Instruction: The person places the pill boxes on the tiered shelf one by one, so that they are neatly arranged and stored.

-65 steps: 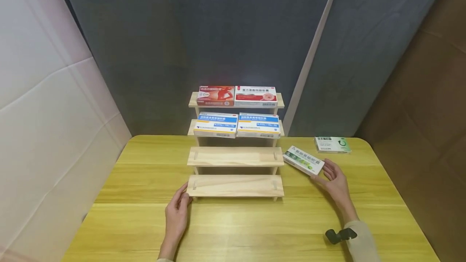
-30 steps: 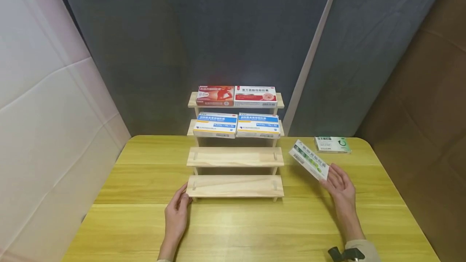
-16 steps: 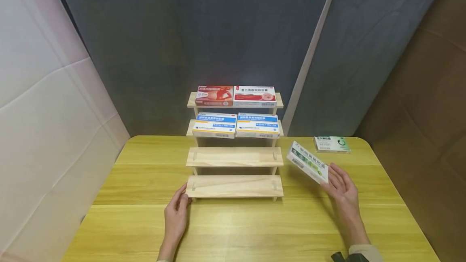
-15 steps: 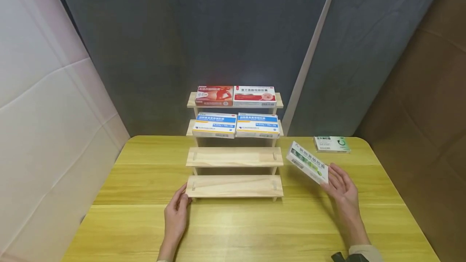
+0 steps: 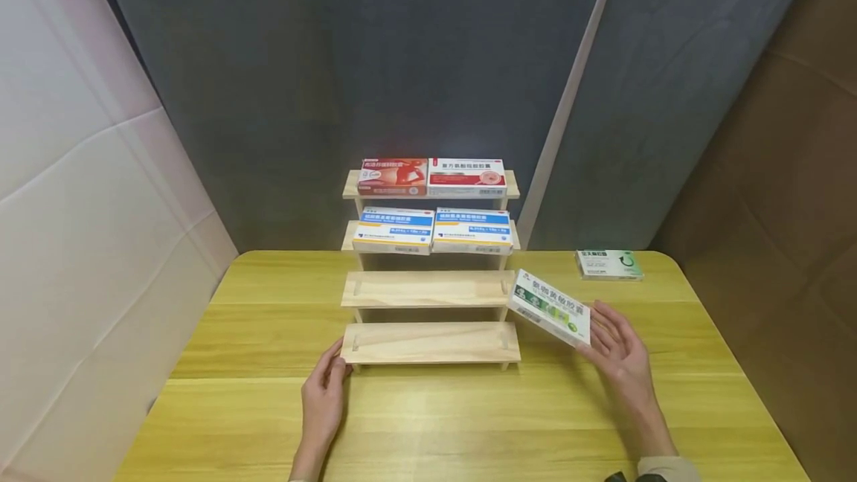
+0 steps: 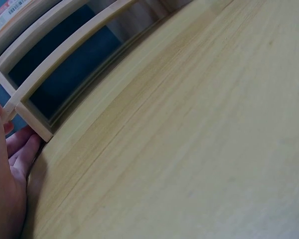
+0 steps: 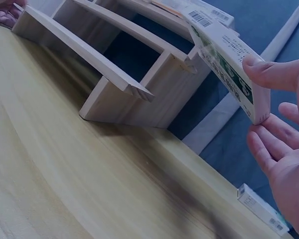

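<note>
My right hand (image 5: 619,352) pinches one end of a white and green medicine box (image 5: 549,307), thumb on one side and fingers on the other. Tilted and raised above the table, the box overlaps the right end of the stand's third step down in the head view. The right wrist view shows the box (image 7: 226,59) with its barcode edge upward. At the front left corner of the stepped wooden stand (image 5: 428,344), my left hand (image 5: 323,396) holds the end of the lowest step. In the left wrist view its fingers (image 6: 24,152) lie against the stand's side support.
A red box (image 5: 393,177) and a white and red box (image 5: 466,178) lie on the top step. Two blue and white boxes (image 5: 393,230) fill the second. Another white and green box (image 5: 609,265) lies at the back right of the wooden table (image 5: 428,430). A grey curtain (image 5: 428,58) hangs behind.
My right hand first drew the medicine box rightward and up from beside the stand, then moved it back left to the third step's end. The left hand stays at the stand's corner.
</note>
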`<action>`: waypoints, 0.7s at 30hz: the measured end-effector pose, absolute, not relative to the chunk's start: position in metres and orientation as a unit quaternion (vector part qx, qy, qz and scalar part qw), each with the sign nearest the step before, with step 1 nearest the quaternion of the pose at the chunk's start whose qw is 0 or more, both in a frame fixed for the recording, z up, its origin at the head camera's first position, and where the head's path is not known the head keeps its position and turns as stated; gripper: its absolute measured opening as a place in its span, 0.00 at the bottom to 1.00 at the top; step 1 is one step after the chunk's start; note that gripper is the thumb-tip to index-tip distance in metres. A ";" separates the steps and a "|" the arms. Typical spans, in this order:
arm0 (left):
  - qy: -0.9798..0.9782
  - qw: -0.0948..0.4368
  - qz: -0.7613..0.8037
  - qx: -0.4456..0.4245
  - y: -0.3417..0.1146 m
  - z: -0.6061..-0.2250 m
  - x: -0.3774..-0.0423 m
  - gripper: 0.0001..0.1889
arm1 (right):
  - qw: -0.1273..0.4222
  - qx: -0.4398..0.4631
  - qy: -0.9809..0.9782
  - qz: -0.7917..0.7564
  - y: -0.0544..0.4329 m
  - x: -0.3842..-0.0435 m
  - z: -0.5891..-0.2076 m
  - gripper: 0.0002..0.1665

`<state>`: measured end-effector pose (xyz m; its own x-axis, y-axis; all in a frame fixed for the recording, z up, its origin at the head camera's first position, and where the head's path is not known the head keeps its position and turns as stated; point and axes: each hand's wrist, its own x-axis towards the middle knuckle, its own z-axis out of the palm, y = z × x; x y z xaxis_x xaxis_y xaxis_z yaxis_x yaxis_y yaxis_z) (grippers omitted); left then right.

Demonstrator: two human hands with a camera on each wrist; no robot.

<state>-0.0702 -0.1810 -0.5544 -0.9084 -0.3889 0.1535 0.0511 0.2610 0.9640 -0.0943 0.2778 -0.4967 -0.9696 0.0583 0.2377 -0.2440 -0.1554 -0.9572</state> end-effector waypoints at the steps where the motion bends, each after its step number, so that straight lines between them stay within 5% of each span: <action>1: -0.772 0.183 -0.598 0.109 -0.181 -0.555 -0.070 0.18 | 0.100 0.076 -0.646 0.753 0.277 -0.094 -0.496 0.45; 21: -0.768 0.187 -0.603 0.107 -0.181 -0.555 -0.070 0.18 | 0.104 0.129 -0.684 0.711 0.255 -0.088 -0.484 0.49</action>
<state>-0.0704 -0.1813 -0.5548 -0.9071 -0.3903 0.1574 0.0607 0.2487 0.9667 -0.0885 0.2553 -0.4842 -0.9454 -0.0283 0.3246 -0.3232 -0.0440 -0.9453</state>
